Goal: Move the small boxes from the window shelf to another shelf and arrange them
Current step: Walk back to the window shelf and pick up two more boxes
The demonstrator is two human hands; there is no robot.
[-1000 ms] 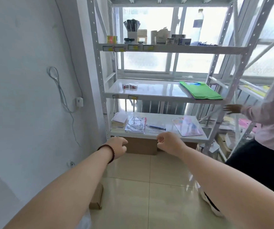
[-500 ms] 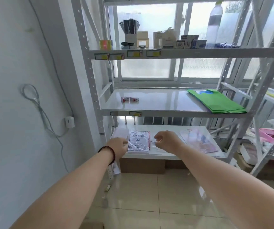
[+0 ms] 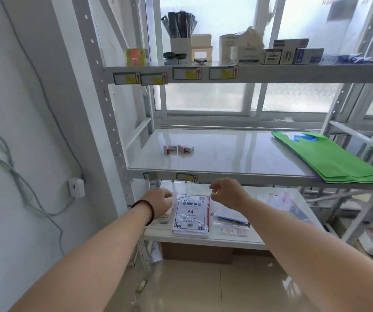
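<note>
Two small red-and-white boxes [image 3: 178, 149] lie side by side on the middle shelf [image 3: 226, 167] of a white metal rack by the window. More small boxes [image 3: 291, 52] stand in a row on the top shelf [image 3: 271, 73]. My left hand [image 3: 159, 202], with a dark bead bracelet at the wrist, and my right hand [image 3: 227, 193] are both raised in front of the rack, just below the middle shelf's front edge. Both hands have loosely curled fingers and hold nothing.
Green bags [image 3: 329, 158] lie on the middle shelf's right side. The lower shelf [image 3: 203, 240] holds an A4 paper pack [image 3: 191, 215], pens and folders. A pen holder [image 3: 179, 45] and tape rolls [image 3: 136, 56] stand on the top shelf. A second rack [image 3: 365, 154] is at right.
The view has come closer to the rack and risen. Both hands have lifted from the lower shelf level to just under the middle shelf. The person at right is out of view.
</note>
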